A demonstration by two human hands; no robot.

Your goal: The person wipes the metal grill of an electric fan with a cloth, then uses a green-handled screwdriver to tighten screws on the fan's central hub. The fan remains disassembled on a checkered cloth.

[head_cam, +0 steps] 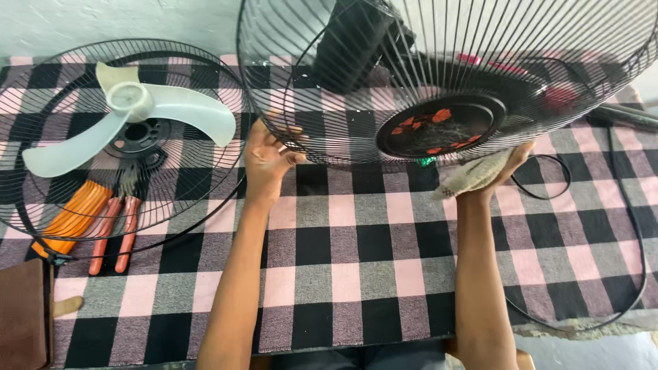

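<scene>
Open checked cloth lying in the near centre, with fan parts crowding the far side.
The raised fan guard (445, 75) is blocking the far centre and right, the left hand (269, 156) and right hand (499, 171) gripping its lower rim. The second guard (41, 205) with white blade (130, 120) is filling the far left, over pliers (113, 233) and an orange tool (68, 219). A black cable (634, 226) is looping along the right edge. Between the forearms, bare checked cloth (356, 267) is offering passage.

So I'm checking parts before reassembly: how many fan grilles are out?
2: one grille lies on the checked cloth at left, blade on it; the other grille is held up by both hands.
</scene>
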